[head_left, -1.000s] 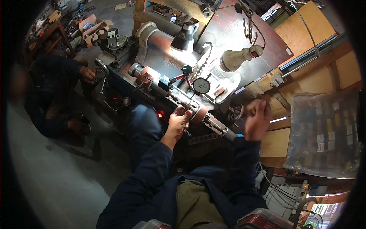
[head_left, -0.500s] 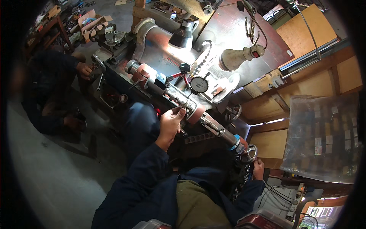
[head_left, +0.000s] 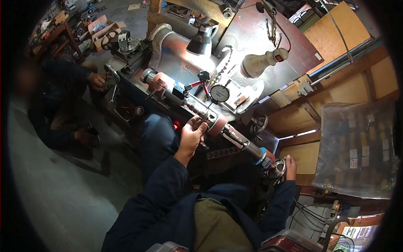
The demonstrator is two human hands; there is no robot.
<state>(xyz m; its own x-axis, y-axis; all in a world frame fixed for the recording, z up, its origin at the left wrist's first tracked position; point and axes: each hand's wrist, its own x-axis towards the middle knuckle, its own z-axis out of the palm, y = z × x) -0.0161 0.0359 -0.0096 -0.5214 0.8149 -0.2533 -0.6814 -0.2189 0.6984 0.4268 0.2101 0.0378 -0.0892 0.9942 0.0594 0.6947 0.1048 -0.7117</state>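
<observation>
A long metal shaft assembly [head_left: 252, 150] with red collars runs diagonally across the machine before me. At its middle, my left hand [head_left: 193, 138] is closed, thumb and fingers pinched at a small metal part beside the red collar [head_left: 218, 125]; what exactly lies between the fingertips is hidden. At the near right end sits a small chrome handwheel [head_left: 278, 169], where my right hand [head_left: 290, 168] has its fingers curled on the rim. Just beyond my left hand stands a round dial gauge [head_left: 220, 93] on a red and black jointed arm [head_left: 204, 76].
Two work lamps, one dark [head_left: 201, 41] and one beige [head_left: 259, 65], hang over the machine. Another person [head_left: 63, 96] crouches at left, one hand near a crank handle [head_left: 112, 74]. A second handwheel [head_left: 259, 123] juts out at right, near a wooden wall [head_left: 296, 157].
My right hand has moved up around the handwheel rim, and the wheel has turned. My left hand stays at the shaft, its fingers slightly shifted. The view has moved a little.
</observation>
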